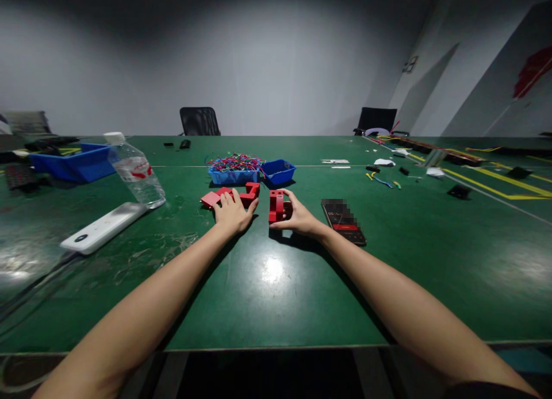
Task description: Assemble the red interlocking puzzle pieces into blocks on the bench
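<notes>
My right hand (299, 217) grips a red block (276, 206) with small holes in its top, thumb at the near end and fingers at the far end. To its left, my left hand (233, 213) lies palm down with spread fingers, touching some red pieces (210, 200). Another stepped red piece (252, 190) sits just beyond that thumb. My left fingers partly cover these parts, so their full shapes are hidden. Behind the hands stand a blue bin (235, 177) heaped with thin coloured wires and a smaller blue bin (280, 170) with small bits inside.
A phone (342, 222) lies right of my right hand. On the left are a tilted water bottle (138, 172), a white power strip-like device (106, 226) with a cable, and a large blue bin (77, 162). Wire scraps (379, 180) and black pieces lie at right.
</notes>
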{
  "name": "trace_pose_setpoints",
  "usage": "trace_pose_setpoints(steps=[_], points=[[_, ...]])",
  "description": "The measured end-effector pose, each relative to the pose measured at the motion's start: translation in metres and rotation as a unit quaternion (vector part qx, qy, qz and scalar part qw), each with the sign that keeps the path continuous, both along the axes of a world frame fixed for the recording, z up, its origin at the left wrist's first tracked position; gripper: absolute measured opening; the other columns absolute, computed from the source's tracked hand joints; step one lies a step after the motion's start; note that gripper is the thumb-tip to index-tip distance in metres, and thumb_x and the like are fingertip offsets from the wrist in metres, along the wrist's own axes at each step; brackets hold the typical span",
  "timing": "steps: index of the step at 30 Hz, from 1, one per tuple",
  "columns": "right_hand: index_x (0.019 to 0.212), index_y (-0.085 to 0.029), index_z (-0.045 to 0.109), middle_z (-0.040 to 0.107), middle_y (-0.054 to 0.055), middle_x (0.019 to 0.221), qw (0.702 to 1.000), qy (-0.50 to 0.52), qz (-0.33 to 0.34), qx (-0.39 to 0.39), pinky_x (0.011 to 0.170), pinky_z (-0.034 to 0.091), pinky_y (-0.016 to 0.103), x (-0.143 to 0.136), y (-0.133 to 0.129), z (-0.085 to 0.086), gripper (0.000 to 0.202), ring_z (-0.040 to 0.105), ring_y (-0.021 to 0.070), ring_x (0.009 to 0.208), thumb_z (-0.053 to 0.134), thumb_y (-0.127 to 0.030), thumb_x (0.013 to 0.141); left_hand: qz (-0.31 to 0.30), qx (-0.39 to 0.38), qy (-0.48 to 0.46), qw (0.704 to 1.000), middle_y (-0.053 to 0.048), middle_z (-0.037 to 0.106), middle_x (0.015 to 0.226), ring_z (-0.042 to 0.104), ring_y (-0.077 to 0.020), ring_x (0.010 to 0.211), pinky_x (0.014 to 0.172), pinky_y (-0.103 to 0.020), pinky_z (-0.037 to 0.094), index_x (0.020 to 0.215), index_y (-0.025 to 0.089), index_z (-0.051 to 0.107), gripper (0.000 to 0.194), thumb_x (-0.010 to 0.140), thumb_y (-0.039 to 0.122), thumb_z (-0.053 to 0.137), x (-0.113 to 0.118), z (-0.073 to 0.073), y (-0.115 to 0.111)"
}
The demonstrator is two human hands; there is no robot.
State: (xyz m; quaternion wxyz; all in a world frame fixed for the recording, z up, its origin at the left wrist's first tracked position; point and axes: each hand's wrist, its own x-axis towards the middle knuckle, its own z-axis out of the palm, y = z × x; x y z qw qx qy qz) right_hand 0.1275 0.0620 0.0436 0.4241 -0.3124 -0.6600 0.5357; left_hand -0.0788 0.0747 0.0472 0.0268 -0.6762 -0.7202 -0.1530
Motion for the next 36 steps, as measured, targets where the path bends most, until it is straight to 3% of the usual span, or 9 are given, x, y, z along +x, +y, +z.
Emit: trace_pose_setpoints(steps=[2, 6, 11, 15, 21, 25, 28, 32, 36], points=[[0.135, -0.027, 0.031, 0.062, 0.006, 0.109, 1.0, -0.002, 0.004, 0.011, 0.083, 0.057, 0.036, 0.0, 0.0, 0.0, 0.103, 0.067, 0.02, 0.092, 0.089, -0.022, 0.05, 0.01, -0.017, 0.028, 0.999, -0.041, 0.031, 0.145, 0.028, -0.0493, 0.139, 0.107, -0.067, 0.021, 0.142, -0.01, 0.031, 0.098, 0.086, 0.07, 0.033, 0.005, -0.001, -0.003], [0.136, -0.028, 0.03, 0.06, 0.004, 0.105, 1.0, -0.001, 0.01, 0.017, 0.079, 0.058, 0.033, 0.002, 0.001, -0.001, 0.102, 0.066, 0.0172, 0.088, 0.088, -0.022, 0.052, -0.007, 0.005, 0.067, 0.998, -0.044, 0.044, 0.133, 0.043, -0.0531, 0.126, 0.091, -0.062, 0.042, 0.132, -0.011, 0.045, 0.086, 0.086, 0.063, 0.044, 0.016, 0.001, -0.013], [0.137, -0.029, 0.032, 0.051, 0.01, 0.127, 0.999, -0.014, 0.01, 0.037, 0.086, 0.056, 0.037, 0.002, 0.001, -0.002, 0.105, 0.061, 0.0223, 0.108, 0.089, -0.026, 0.05, -0.098, 0.005, 0.115, 0.988, -0.031, 0.064, 0.101, 0.061, -0.0408, 0.103, 0.084, -0.048, 0.05, 0.109, -0.003, 0.063, 0.051, 0.091, 0.043, 0.046, 0.028, 0.012, -0.028], [0.137, -0.029, 0.036, 0.042, 0.013, 0.141, 0.995, -0.055, 0.001, 0.087, 0.105, 0.043, 0.045, 0.003, 0.002, -0.003, 0.103, 0.044, 0.0275, 0.131, 0.09, -0.027, 0.05, -0.198, -0.004, 0.088, 0.976, -0.024, 0.061, 0.109, 0.058, -0.0339, 0.104, 0.082, -0.043, 0.052, 0.111, 0.006, 0.062, 0.03, 0.087, 0.021, 0.05, 0.031, 0.014, -0.03], [0.14, -0.027, 0.034, 0.038, 0.012, 0.145, 0.991, -0.059, 0.027, 0.116, 0.117, 0.027, 0.043, 0.006, 0.004, -0.003, 0.105, 0.035, 0.026, 0.139, 0.089, -0.027, 0.051, -0.325, 0.047, -0.085, 0.941, -0.013, 0.058, 0.112, 0.055, -0.0244, 0.106, 0.098, -0.042, 0.047, 0.115, 0.013, 0.058, 0.036, 0.079, 0.01, 0.055, 0.022, -0.009, -0.012], [0.143, -0.028, 0.034, 0.036, 0.01, 0.146, 0.992, -0.054, 0.032, 0.11, 0.117, 0.027, 0.041, 0.007, 0.004, -0.004, 0.106, 0.035, 0.0253, 0.139, 0.089, -0.03, 0.052, -0.269, 0.084, -0.121, 0.952, -0.012, 0.054, 0.109, 0.056, -0.0256, 0.102, 0.095, -0.044, 0.049, 0.107, 0.015, 0.063, 0.03, 0.077, 0.016, 0.06, 0.021, -0.018, -0.007], [0.144, -0.028, 0.034, 0.035, 0.01, 0.148, 0.991, -0.065, 0.031, 0.11, 0.118, 0.027, 0.042, 0.008, 0.005, -0.006, 0.108, 0.035, 0.0259, 0.139, 0.089, -0.033, 0.052, -0.23, 0.086, -0.184, 0.952, -0.01, 0.054, 0.106, 0.061, -0.023, 0.092, 0.088, -0.041, 0.053, 0.111, 0.015, 0.062, 0.038, 0.073, 0.018, 0.066, 0.023, -0.017, -0.008], [0.145, -0.026, 0.034, 0.033, 0.012, 0.149, 0.987, -0.103, 0.009, 0.126, 0.118, 0.026, 0.043, 0.01, 0.007, -0.01, 0.111, 0.034, 0.0277, 0.14, 0.09, -0.037, 0.051, -0.292, 0.063, -0.314, 0.901, -0.008, 0.063, 0.111, 0.066, -0.0218, 0.096, 0.09, -0.037, 0.054, 0.125, 0.016, 0.052, 0.061, 0.066, 0.017, 0.072, 0.026, -0.014, -0.007], [0.145, -0.023, 0.036, 0.034, 0.013, 0.147, 0.981, -0.129, -0.016, 0.146, 0.118, 0.026, 0.042, 0.01, 0.009, -0.012, 0.112, 0.036, 0.0279, 0.138, 0.09, -0.041, 0.049, -0.326, 0.04, -0.348, 0.878, -0.007, 0.069, 0.114, 0.068, -0.0213, 0.101, 0.095, -0.038, 0.053, 0.128, 0.018, 0.049, 0.061, 0.07, 0.012, 0.064, 0.026, -0.013, -0.007]])
